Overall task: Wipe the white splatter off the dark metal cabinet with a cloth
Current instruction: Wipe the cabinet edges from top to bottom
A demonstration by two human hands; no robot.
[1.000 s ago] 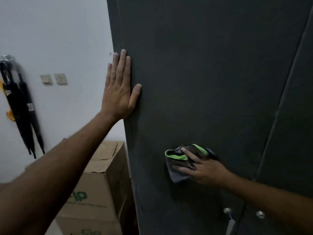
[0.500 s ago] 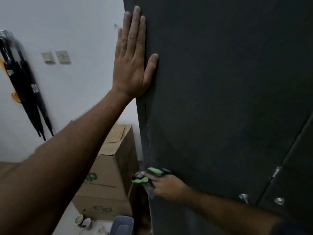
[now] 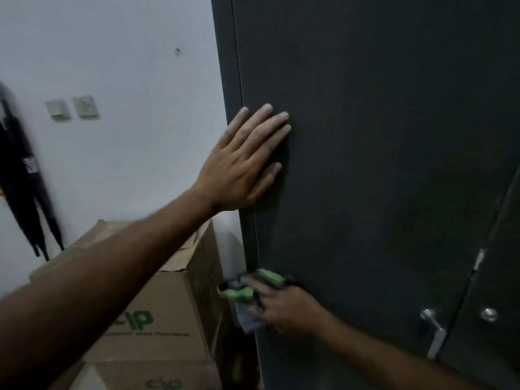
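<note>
The dark metal cabinet (image 3: 380,142) fills the right side of the view. My left hand (image 3: 242,167) presses flat against its door near the left edge, fingers straight. Lower down, my right hand (image 3: 284,308) holds a grey cloth with green trim (image 3: 247,291) against the cabinet's left front edge. The cloth is bunched under my fingers and partly hidden by them. No white splatter shows on the dark surface in this blurred view.
Stacked cardboard boxes (image 3: 157,313) stand just left of the cabinet. Black umbrellas (image 3: 25,187) hang on the white wall, beside two wall switches (image 3: 71,108). A metal door handle (image 3: 434,333) and a round lock (image 3: 489,314) sit at the lower right.
My left hand has slid down the door and tilted to the right. My right hand and the cloth stay at the cabinet's lower left edge. The view has shifted.
</note>
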